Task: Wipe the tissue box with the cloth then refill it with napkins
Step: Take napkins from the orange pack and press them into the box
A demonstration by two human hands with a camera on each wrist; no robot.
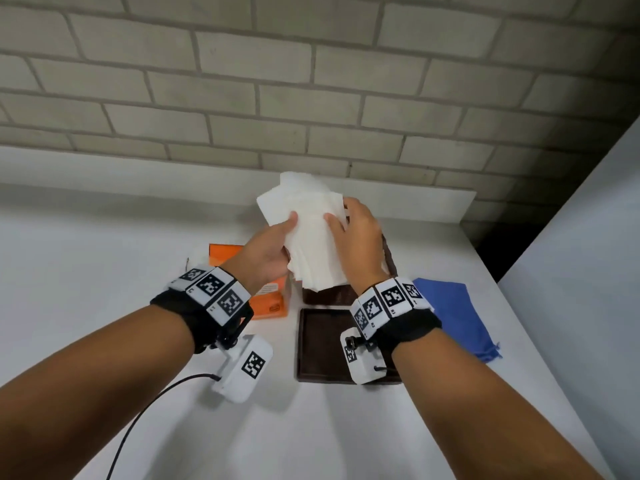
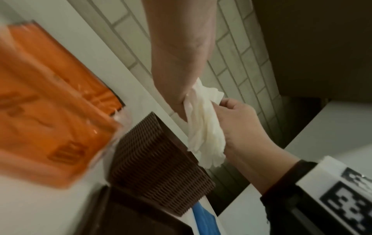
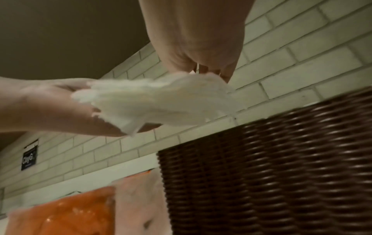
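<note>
Head view, nearest the person: a dark brown lid (image 1: pixel 325 344) lies flat on the white counter (image 1: pixel 104 271), open side up, off its box. Just beyond it stands the brown woven tissue box (image 1: pixel 329 296), open at the top; most of it is hidden behind the hands, so I cannot tell whether any napkins are inside yet. To its right a blue cloth (image 1: pixel 453 313) lies crumpled on the counter, held by no one, which suggests the wiping is over. To the left of the box sits an orange napkin pack (image 1: pixel 270 299), apparently torn open, though the wrist views are blurred.

Above the box both hands share a fanned stack of white napkins (image 1: pixel 308 233). The left hand (image 1: pixel 266 254) grips it from the left, thumb curled over the top sheet; the right hand (image 1: pixel 356 244) clamps it from the right, fingers wrapped round the far edge. The stack looks uneven and splayed.

Behind runs a pale brick wall (image 1: pixel 311 81).

By my reckoning the refill is under way: squaring the stack, lowering it in and replacing the lid remain.
</note>
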